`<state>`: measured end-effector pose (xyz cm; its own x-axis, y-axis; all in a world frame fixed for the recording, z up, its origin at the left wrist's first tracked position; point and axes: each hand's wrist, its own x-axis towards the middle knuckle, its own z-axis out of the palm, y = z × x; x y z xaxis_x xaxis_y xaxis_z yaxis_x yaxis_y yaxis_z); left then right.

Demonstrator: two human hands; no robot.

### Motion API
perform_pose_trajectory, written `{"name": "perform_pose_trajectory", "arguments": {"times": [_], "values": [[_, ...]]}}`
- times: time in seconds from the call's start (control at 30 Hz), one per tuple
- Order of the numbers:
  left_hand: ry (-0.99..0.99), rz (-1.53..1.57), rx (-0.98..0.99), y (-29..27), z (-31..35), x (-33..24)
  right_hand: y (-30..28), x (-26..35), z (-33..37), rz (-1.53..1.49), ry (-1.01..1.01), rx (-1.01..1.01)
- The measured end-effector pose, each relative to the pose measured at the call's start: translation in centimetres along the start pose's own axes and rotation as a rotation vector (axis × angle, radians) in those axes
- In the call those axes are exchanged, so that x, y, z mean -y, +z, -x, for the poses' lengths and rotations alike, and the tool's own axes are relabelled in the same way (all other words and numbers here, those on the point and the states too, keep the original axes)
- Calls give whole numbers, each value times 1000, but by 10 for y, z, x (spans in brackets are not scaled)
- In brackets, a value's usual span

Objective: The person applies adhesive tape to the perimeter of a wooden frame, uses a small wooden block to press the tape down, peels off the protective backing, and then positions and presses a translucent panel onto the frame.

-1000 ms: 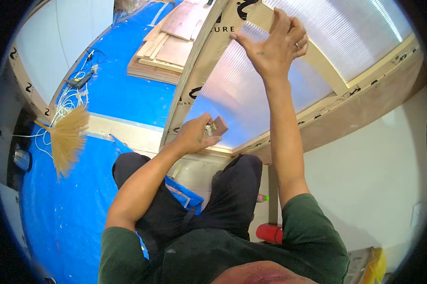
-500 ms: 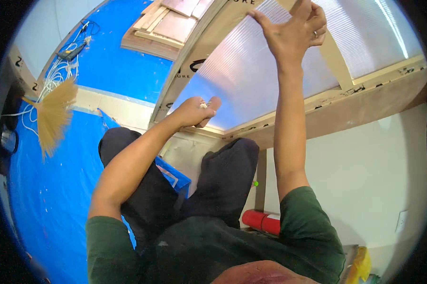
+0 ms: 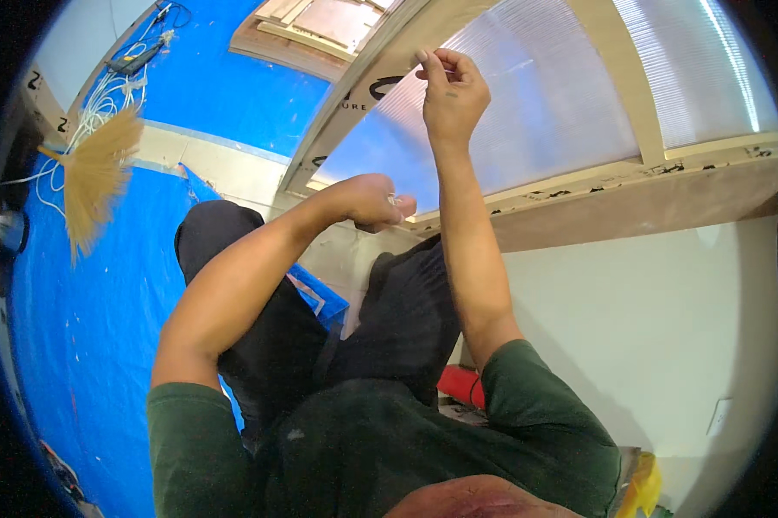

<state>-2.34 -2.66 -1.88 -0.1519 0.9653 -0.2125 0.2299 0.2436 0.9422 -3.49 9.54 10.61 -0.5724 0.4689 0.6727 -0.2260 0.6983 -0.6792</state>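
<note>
The head view shows the left hand [image 3: 373, 204] with its grip clamped on a small pale item [image 3: 395, 200], in front of the near-left corner of the framed translucent panel [image 3: 535, 121], which stretches off to the far right. The right hand [image 3: 456, 97] is farther off, its fingertips close together; whether they pinch something I cannot tell. A gap separates the hands. The panel's left edge slants alongside the blue sheet [image 3: 78, 345]; the right knee [image 3: 406, 276] crowds that corner's near side.

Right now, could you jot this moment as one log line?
left hand: curled around something small and pale | right hand: fingers bent over ribbed panel | nearby: straw broom, blue sheet
</note>
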Motion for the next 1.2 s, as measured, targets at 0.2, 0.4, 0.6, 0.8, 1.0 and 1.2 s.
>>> {"name": "perform_pose_trajectory", "arguments": {"times": [0.2, 0.4, 0.6, 0.8, 1.0, 1.2], "values": [[-47, -160, 17, -2, 5, -8, 9, -22, 27, -86, 124, 40], [-85, -274, 7, -3, 7, -16, 6, -30, 28, -55, 92, 59], [-35, -348, -7, -12, 19, -17, 2, -9, 17, -58, 112, 34], [2, -333, -114, -18, 16, -5, 1, -1, -2, -150, 50, -22], [67, -332, -181, -22, 18, -4, -1, 7, -4, -180, 53, -60], [82, -357, -202, -29, 16, -2, -3, 5, -20, -218, 9, -76]]}}
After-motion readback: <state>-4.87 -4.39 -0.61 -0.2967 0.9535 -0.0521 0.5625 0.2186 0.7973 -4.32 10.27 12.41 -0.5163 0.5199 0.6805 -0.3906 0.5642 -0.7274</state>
